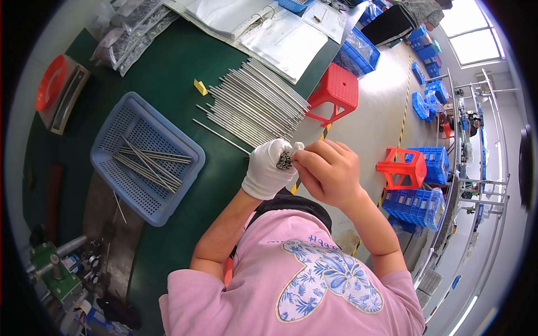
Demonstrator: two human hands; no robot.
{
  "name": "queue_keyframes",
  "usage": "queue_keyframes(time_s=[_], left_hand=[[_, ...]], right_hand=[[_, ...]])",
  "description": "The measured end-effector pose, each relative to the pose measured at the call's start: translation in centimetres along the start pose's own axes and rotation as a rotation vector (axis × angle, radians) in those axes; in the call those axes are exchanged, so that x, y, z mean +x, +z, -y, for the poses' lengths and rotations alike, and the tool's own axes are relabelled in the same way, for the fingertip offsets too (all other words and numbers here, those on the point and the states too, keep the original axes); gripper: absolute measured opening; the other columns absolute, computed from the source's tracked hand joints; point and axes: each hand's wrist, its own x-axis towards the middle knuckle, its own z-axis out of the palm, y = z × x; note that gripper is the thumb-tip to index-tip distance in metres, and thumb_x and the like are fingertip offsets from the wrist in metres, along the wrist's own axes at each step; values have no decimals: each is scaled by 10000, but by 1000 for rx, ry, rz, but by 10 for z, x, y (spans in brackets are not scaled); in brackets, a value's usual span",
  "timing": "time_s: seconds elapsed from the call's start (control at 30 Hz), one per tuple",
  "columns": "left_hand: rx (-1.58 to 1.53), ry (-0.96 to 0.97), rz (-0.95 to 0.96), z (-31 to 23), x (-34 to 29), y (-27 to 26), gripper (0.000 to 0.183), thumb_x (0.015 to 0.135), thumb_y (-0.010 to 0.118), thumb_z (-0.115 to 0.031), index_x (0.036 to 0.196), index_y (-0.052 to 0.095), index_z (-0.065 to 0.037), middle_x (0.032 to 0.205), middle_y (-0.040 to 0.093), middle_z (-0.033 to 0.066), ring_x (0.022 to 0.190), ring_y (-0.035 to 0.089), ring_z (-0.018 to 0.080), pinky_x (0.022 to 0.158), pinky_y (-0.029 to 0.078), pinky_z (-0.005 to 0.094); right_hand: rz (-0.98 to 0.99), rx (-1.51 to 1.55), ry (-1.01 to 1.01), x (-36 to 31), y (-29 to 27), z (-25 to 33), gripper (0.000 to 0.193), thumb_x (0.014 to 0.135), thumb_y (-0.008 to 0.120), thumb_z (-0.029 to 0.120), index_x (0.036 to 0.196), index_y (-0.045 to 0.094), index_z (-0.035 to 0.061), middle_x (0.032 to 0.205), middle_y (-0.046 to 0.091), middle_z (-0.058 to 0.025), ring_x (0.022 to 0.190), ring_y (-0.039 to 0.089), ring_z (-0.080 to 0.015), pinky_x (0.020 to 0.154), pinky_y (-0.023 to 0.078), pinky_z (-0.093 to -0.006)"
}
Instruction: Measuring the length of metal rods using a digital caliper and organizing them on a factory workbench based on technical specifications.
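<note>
My left hand (264, 171), in a white glove, is wrapped round a bundle of thin metal tubes (284, 162), whose round open ends face up toward me. My bare right hand (330, 168) meets it from the right, thumb and fingers pinched together beside the tube ends and the white glove tip. What the pinch holds, if anything, is hidden. Just beyond the hands, many long metal rods (252, 101) lie side by side on the green table (168, 61). One rod (221, 136) lies apart, angled toward my glove.
A blue-grey perforated basket (103, 131) holding several loose rods stands at left. Open binders and papers (280, 45) lie at the far edge. Red stools (339, 89) and blue crates (414, 204) stand on the floor at right. A green machine (53, 271) is at lower left. Another person (403, 22) is far off.
</note>
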Motion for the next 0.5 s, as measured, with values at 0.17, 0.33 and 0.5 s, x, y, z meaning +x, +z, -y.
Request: queue_keyframes(time_s=[0.17, 0.33, 0.5], left_hand=[[27, -7, -10, 1, 0, 0, 244, 725, 697, -115, 649, 468, -79, 568, 479, 82, 500, 500, 279, 458, 412, 343], [60, 24, 10, 2, 0, -1, 217, 721, 689, -109, 665, 481, -77, 582, 491, 86, 522, 514, 286, 473, 422, 349], [14, -4, 24, 1, 0, -1, 199, 712, 688, -105, 682, 493, -76, 592, 504, 89, 532, 520, 293, 483, 428, 353]], right_hand=[[-78, 15, -25, 5, -6, 2, 121, 691, 658, 87, 796, 599, 94, 679, 534, -14, 540, 517, -171, 489, 399, -289], [-36, 34, -17, 4, -1, -2, 136, 682, 664, 58, 801, 602, 84, 681, 551, -20, 527, 523, -177, 478, 400, -289], [55, 29, -8, 3, 1, -3, 96, 706, 641, 126, 788, 592, 114, 704, 523, 0, 583, 526, -162, 508, 404, -294]])
